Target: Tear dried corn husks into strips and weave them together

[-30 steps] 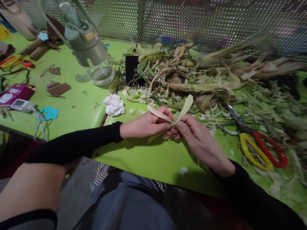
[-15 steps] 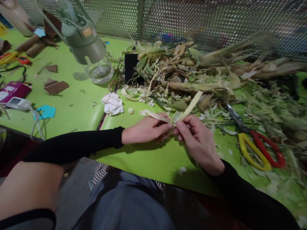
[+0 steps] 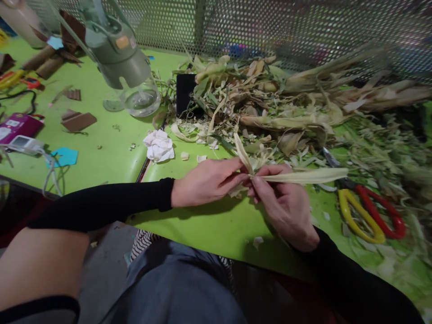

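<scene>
Both hands meet over the green table, fingertips pinched together around pale corn husk strips. My left hand is closed on the near end of a short husk strip that sticks up and away. My right hand pinches the same knot of husk, and a long, flat corn husk strip runs out from it to the right, above the scissors' handles. The exact crossing of the strips is partly hidden by my fingers. Scissors with one yellow and one red handle lie right of my right hand.
Behind my hands spreads a heap of dried corn husks, with a black phone at its left. A crumpled white tissue, a green-lidded bottle, brown scraps and a purple box stand leftward. A perforated metal screen borders the back.
The long husk strip at my right hand has swung from pointing up and away to lying out rightward. The left strip has turned from leftward to upright. Both hands have shifted slightly right.
</scene>
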`<state>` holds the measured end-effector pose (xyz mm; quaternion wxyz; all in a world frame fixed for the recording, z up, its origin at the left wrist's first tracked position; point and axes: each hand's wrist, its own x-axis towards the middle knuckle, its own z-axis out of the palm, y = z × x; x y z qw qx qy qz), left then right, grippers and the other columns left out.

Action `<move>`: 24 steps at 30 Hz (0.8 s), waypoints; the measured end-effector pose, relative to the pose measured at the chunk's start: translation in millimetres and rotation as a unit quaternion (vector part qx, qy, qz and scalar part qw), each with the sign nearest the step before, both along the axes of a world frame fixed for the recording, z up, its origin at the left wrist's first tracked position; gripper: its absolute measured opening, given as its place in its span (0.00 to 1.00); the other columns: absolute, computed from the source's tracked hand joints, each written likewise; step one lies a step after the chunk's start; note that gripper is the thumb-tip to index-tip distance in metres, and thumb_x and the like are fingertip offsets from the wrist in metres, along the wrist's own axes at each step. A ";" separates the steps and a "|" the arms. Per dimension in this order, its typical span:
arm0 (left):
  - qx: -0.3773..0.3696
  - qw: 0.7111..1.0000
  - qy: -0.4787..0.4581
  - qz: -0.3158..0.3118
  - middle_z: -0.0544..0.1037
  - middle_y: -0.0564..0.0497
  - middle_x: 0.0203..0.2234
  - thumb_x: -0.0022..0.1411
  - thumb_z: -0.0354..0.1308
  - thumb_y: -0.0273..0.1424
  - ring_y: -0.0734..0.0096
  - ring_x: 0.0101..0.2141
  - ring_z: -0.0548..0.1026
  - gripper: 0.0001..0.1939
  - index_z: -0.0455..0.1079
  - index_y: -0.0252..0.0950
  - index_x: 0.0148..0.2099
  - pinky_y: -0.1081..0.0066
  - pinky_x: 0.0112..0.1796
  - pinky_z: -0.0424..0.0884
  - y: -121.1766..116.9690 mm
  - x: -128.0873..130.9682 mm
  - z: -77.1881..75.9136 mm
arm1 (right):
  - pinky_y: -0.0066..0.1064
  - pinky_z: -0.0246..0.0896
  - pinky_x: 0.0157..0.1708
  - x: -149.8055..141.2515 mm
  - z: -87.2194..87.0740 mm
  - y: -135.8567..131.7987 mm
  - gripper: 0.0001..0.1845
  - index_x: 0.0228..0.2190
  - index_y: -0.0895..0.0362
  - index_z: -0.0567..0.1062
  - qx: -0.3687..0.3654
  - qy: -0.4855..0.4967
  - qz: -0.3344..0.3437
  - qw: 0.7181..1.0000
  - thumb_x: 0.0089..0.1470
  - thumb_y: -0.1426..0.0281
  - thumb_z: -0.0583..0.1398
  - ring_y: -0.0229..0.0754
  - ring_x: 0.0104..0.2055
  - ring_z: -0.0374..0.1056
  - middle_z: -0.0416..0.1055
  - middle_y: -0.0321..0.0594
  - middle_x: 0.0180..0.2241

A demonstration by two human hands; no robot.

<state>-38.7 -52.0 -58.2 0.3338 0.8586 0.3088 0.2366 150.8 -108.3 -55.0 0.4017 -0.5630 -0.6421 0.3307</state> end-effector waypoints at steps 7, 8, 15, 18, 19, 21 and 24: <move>-0.046 0.999 -0.007 -0.008 0.76 0.53 0.29 0.73 0.48 0.33 0.76 0.28 0.71 0.12 0.70 0.34 0.41 0.75 0.33 0.64 1.7 -0.3 6.3 | 0.32 0.57 0.20 1.3 2.7 0.9 0.22 0.27 0.53 0.71 -0.002 -0.025 -0.001 1.000 0.64 0.50 0.58 0.37 0.22 0.61 0.68 0.37 0.25; -0.055 0.998 -0.007 -0.005 0.75 0.54 0.28 0.72 0.49 0.34 0.76 0.27 0.70 0.12 0.70 0.34 0.41 0.75 0.32 0.63 1.5 -0.1 7.3 | 0.32 0.57 0.21 1.3 2.8 1.7 0.23 0.26 0.53 0.71 -0.005 -0.015 -0.002 1.000 0.63 0.49 0.58 0.37 0.22 0.61 0.67 0.37 0.25; -0.072 0.996 0.038 0.030 0.72 0.55 0.24 0.70 0.52 0.47 0.74 0.23 0.67 0.21 0.67 0.33 0.49 0.72 0.27 0.58 -1.4 -0.6 9.5 | 0.31 0.54 0.20 0.8 -5.4 0.6 0.24 0.26 0.53 0.70 -0.024 0.015 0.008 1.000 0.63 0.48 0.57 0.37 0.22 0.60 0.67 0.36 0.25; -0.051 0.998 0.041 0.021 0.77 0.52 0.29 0.72 0.48 0.41 0.71 0.27 0.72 0.16 0.65 0.34 0.50 0.71 0.31 0.63 -2.3 -2.1 6.4 | 0.31 0.56 0.21 -0.2 -8.1 0.5 0.22 0.28 0.53 0.71 -0.018 -0.019 0.023 0.999 0.66 0.50 0.55 0.38 0.21 0.61 0.69 0.36 0.24; -0.036 0.998 0.049 0.016 0.78 0.51 0.31 0.72 0.46 0.39 0.70 0.29 0.74 0.15 0.65 0.35 0.50 0.70 0.32 0.64 -2.4 -2.5 5.3 | 0.32 0.59 0.22 -0.6 -8.2 1.1 0.22 0.27 0.53 0.71 0.001 -0.049 0.030 0.998 0.67 0.52 0.54 0.39 0.23 0.64 0.70 0.37 0.24; 0.008 0.997 0.073 0.011 0.79 0.48 0.34 0.73 0.45 0.38 0.67 0.33 0.75 0.14 0.65 0.35 0.50 0.68 0.36 0.65 -2.1 -2.9 3.3 | 0.34 0.63 0.27 -0.9 -7.5 2.8 0.20 0.26 0.53 0.72 0.063 -0.120 0.045 0.990 0.68 0.58 0.54 0.42 0.27 0.69 0.72 0.39 0.26; 0.079 0.989 0.123 0.002 0.78 0.46 0.35 0.74 0.42 0.38 0.64 0.35 0.74 0.16 0.65 0.34 0.51 0.65 0.39 0.65 -2.2 -2.5 1.6 | 0.35 0.66 0.31 -0.4 -6.0 4.7 0.12 0.32 0.55 0.74 0.171 -0.211 0.069 0.960 0.68 0.66 0.54 0.44 0.31 0.72 0.75 0.42 0.29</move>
